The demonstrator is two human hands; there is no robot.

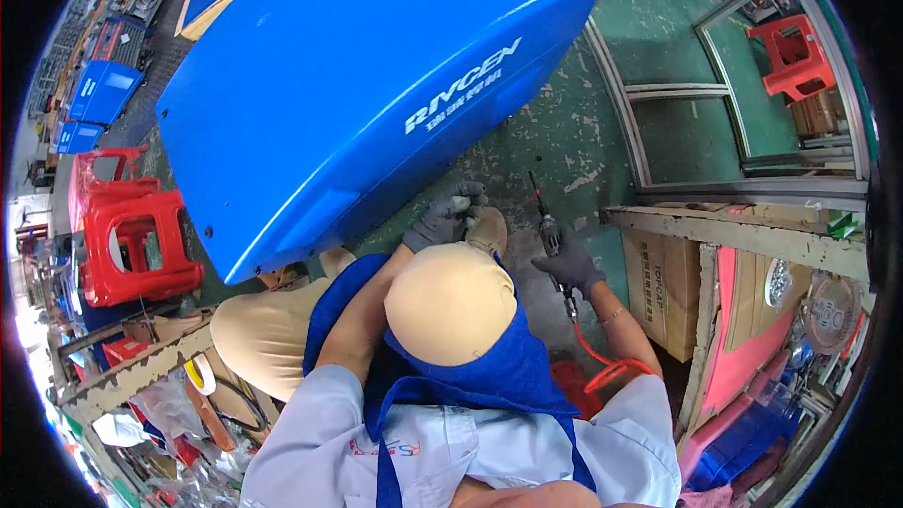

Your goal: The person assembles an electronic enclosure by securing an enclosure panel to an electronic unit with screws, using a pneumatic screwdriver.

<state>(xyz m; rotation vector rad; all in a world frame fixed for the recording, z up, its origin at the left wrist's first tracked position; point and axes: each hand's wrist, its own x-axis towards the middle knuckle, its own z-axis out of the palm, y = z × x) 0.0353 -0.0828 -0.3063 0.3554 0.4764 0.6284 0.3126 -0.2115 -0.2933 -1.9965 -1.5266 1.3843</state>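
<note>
A slim, dark and silvery power tool (549,235) with a long, thin bit is in the right hand (570,263), above the green floor (588,136), the grey-gloved fingers wrapped round its body. A red hose (585,343) runs from its rear end. Near it stands a large, glossy blue housing (367,94) with a curved edge and white lettering. The gloved left hand (440,220) is by its lower edge, fingers curled; whether they pinch anything cannot be told. The right hand covers part of the tool, and the housing's top is cut off by the picture's edge. Farther right, the contents of a brown carton (662,296) cannot be seen; those of a blue bin (748,433) are hard to make out.
</note>
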